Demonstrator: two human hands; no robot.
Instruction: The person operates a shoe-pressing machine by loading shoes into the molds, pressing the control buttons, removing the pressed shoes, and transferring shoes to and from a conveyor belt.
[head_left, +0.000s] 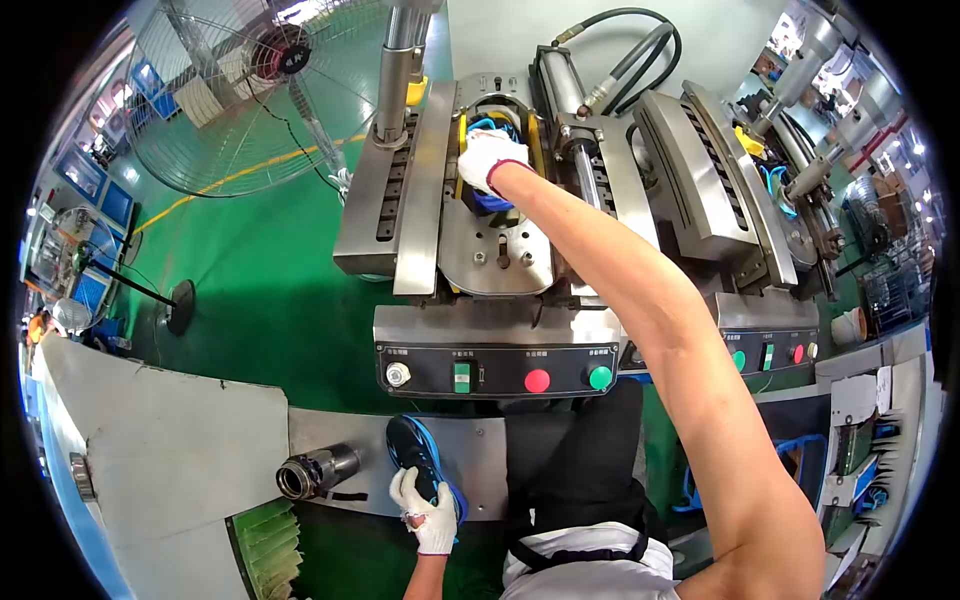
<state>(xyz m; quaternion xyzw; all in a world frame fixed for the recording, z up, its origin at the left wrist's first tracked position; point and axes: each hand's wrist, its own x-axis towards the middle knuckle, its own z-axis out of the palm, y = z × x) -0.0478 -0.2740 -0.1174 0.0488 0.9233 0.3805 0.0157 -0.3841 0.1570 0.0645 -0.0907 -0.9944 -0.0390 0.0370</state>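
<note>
My left hand (425, 515), in a white knitted glove, grips the heel end of a black shoe (408, 441) with a blue sole edge. That shoe lies over the metal shelf (480, 455) in front of me. My right arm stretches forward to the pressing machine (497, 255). There my gloved right hand (490, 160) is closed over a second shoe (492, 203), with blue parts showing around the glove. This shoe sits in the machine's bed between yellow-edged side pieces. The glove hides most of it and my fingertips.
A control panel (497, 372) with red and green buttons fronts the machine. A metal cylinder (318, 470) lies on the shelf. A large wire fan (250, 90) stands at the left. Another press (700, 180) is at the right, and a grey board (170, 450) at lower left.
</note>
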